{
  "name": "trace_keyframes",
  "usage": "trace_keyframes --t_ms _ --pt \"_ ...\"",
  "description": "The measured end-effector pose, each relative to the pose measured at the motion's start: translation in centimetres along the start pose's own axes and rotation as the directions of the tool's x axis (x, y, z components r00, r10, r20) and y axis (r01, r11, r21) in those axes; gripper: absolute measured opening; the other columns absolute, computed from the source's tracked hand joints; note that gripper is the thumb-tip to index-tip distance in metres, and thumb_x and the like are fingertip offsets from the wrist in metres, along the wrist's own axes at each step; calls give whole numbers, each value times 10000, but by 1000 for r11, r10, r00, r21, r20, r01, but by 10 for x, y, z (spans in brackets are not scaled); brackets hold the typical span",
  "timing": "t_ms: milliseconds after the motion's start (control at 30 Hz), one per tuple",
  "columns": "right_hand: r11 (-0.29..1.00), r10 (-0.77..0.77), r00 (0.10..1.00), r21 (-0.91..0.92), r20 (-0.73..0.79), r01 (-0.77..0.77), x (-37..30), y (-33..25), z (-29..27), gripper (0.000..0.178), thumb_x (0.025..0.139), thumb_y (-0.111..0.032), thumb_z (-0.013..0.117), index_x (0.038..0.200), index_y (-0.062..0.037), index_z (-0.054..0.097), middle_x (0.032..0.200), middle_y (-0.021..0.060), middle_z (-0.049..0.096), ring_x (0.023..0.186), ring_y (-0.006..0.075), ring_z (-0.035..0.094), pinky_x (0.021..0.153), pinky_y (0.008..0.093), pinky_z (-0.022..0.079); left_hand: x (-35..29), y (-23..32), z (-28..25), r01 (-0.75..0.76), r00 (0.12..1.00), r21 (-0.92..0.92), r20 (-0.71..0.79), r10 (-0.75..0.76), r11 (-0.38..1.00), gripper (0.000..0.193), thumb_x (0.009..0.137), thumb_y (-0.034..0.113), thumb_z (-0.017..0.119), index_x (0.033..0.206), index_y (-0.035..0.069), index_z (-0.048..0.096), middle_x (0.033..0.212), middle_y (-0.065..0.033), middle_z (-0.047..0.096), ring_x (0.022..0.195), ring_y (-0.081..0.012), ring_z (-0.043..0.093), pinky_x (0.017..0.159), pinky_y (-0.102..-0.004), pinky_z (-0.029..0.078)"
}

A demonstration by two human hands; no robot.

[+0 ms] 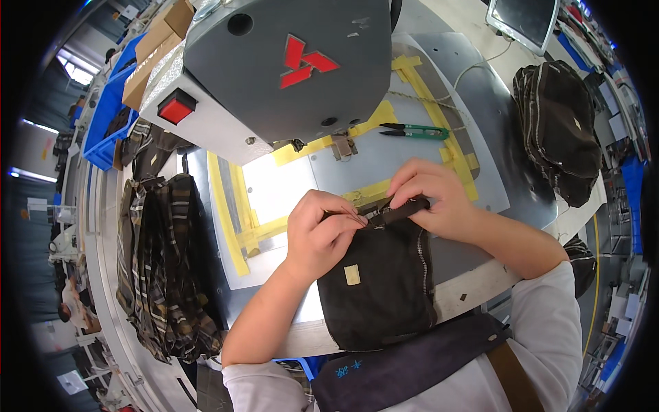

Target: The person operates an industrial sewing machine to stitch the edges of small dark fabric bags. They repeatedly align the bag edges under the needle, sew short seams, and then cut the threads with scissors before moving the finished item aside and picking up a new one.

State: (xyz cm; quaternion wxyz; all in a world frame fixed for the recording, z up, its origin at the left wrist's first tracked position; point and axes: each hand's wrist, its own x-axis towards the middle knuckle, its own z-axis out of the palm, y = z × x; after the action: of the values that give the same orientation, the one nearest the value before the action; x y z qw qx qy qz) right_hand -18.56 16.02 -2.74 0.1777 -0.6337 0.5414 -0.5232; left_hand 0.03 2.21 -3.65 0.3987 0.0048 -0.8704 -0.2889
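A dark fabric bag [384,288] with a small pale label [352,275] and a metal zipper [423,264] down its right side hangs over the table's near edge against my lap. My left hand [319,233] is closed in a pinch at the bag's top edge, fingertips beside a small piece of metal hardware. A short dark strap [401,211] runs from there into my right hand [436,199], whose thumb and fingers grip it. Both hands nearly meet above the bag. Exactly what lies between the left fingertips is hidden.
A grey sewing machine head [288,75] with a red switch [176,107] looms ahead. Green-handled thread snips [415,131] lie on the yellow-taped plate [357,161]. Plaid-lined pieces [165,261] are piled left; dark bags [559,130] stack at right. A monitor [525,24] stands behind.
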Motion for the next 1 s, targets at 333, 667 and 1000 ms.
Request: trace_keyframes --t_ms 333,667,1000 --pt "942 218 976 264 -21 -205 -3 4 5 344 780 25 680 1106 -33 588 1061 75 628 954 165 621 826 283 497 2 4 0 -118 993 90 -21 120 989 256 619 -127 696 743 77 604 817 -63 603 766 -202 569 638 -305 463" --pt "875 395 562 -110 727 -472 8 -30 -4 447 904 -161 639 1297 4 504 1140 139 632 1046 212 601 938 355 461 45 66 -44 -10 1000 402 -16 18 916 418 667 79 805 1051 82 638 1044 -96 587 984 -290 589 835 -386 479" --pt "717 570 687 136 450 -683 24 -5 -39 388 856 -249 710 1137 5 627 1010 46 653 904 112 582 779 274 464 4 39 -38 650 754 55 78 -653 758 370 885 208 664 1169 -11 576 842 -199 637 742 -308 639 684 -366 501"
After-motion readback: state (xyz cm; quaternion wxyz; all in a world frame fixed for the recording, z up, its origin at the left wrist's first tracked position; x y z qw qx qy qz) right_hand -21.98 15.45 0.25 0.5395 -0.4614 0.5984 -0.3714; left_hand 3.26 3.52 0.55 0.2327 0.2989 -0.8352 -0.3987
